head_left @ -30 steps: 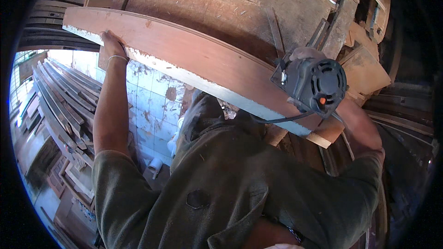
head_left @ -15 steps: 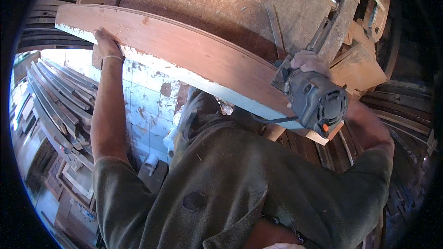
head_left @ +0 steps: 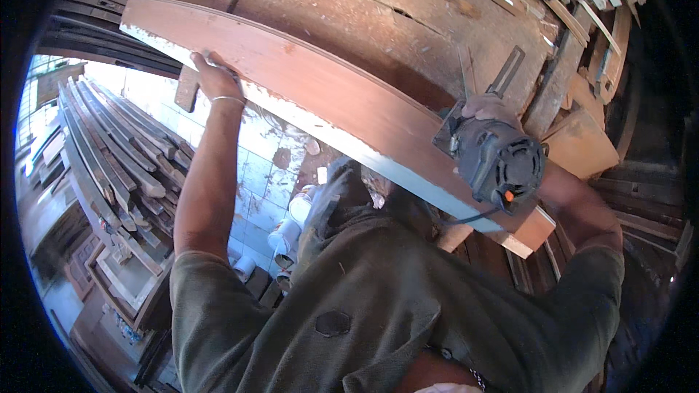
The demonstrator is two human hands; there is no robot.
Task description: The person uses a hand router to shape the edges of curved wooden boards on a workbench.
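Observation:
A long reddish wooden board [head_left: 328, 91], with a white, chipped long edge toward me, lies diagonally across the view. My left hand [head_left: 216, 76] grips its near edge close to the far left end. Near the board's right end, my right hand [head_left: 486, 110] is wrapped over a black power tool [head_left: 510, 164] with a square base, an orange switch and a cord. The tool lies on its side against the board; its contact point is hidden beneath it. My right forearm passes behind the tool.
Behind the board is a worn, shaving-strewn wooden bench [head_left: 408, 51] with offcuts [head_left: 582, 142] at its right. Stacked dark planks [head_left: 102, 0] fill the upper left; long strips [head_left: 116, 153] lie at left. White containers [head_left: 280, 236] sit on the tiled floor [head_left: 247, 175] below, by my legs.
The tool has tipped, its housing turning further onto its side. Board, left hand and surroundings appear shifted rightward in the picture as the view moved. Both grips remain.

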